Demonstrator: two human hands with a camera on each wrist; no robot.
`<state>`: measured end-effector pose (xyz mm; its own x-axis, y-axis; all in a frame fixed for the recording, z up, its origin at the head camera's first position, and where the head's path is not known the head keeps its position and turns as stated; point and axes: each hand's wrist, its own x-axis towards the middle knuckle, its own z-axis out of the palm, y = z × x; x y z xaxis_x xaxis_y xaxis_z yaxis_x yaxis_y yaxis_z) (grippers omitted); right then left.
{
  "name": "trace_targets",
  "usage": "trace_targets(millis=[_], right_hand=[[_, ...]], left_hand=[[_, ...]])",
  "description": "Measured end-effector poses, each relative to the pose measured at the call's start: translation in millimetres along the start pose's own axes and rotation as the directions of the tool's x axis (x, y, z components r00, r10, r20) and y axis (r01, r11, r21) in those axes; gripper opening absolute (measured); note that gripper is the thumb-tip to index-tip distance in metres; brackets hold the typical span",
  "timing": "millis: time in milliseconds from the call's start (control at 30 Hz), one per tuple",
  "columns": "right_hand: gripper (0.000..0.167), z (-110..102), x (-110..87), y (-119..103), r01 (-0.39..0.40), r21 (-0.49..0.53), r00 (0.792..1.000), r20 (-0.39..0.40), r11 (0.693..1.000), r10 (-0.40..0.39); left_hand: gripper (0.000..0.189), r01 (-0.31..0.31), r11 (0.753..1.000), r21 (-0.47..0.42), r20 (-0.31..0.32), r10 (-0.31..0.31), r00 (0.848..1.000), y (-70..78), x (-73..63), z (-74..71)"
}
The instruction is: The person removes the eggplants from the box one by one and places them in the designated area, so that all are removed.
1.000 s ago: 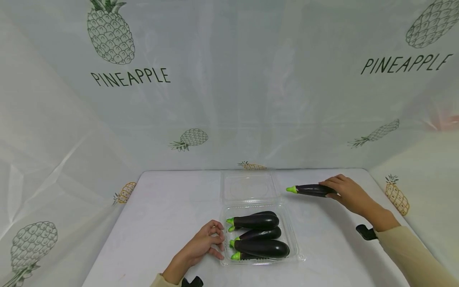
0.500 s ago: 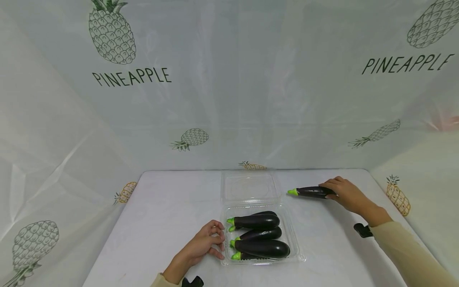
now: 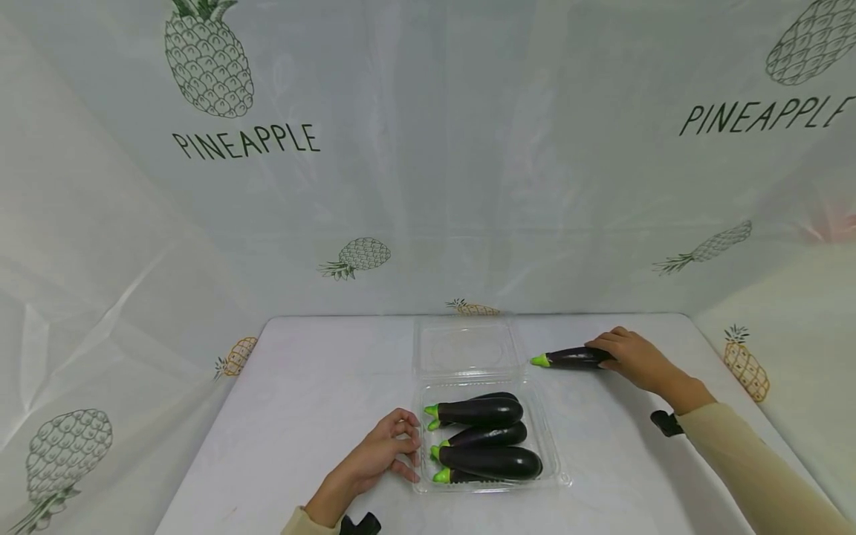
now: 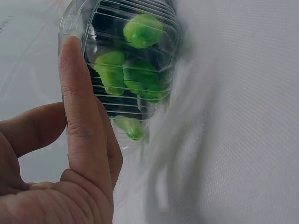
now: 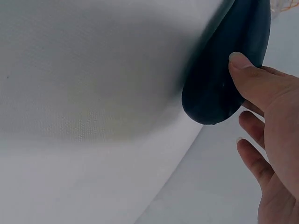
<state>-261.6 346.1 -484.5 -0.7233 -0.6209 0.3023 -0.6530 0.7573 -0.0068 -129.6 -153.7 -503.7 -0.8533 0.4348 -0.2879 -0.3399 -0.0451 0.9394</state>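
Observation:
Toward the back right of the table, my right hand (image 3: 631,360) grips a dark purple eggplant (image 3: 567,359) by its thick end. Its green stem points left, and in the right wrist view the thumb presses on the eggplant (image 5: 222,79) close over the white cloth. A clear plastic clamshell box (image 3: 551,461) lies in the middle, holding several eggplants (image 3: 491,462) with green stems to the left. At the box's left side my left hand (image 3: 381,455) touches the rim; in the left wrist view, a straight finger (image 4: 79,93) lies along the ribbed wall.
The box's transparent lid (image 3: 468,349) is folded back flat behind it. A white cloth covers the table (image 3: 321,371). Pale curtains (image 3: 428,148) with pineapple prints hang behind the table and along both sides.
My right hand has shifted slightly left and lower with the eggplant. The left hand stays at the box, and the eggplants inside have not moved.

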Motion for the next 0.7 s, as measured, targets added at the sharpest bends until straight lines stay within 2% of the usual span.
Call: trace_targets(millis=[300, 700], right_hand=[[0.042, 3.5, 5.2, 0.7, -0.063, 0.03, 0.994, 0.09, 0.998, 0.06], [0.046, 4.7, 9.1, -3.2, -0.085, 0.011, 0.993, 0.082, 0.996, 0.084]], left_hand=[[0.027, -0.009, 1.0, -0.006, -0.002, 0.009, 1.0, -0.9, -0.2, 0.7], [0.028, -0.011, 1.0, -0.002, 0.004, 0.011, 1.0, -0.4, 0.3, 0.7]])
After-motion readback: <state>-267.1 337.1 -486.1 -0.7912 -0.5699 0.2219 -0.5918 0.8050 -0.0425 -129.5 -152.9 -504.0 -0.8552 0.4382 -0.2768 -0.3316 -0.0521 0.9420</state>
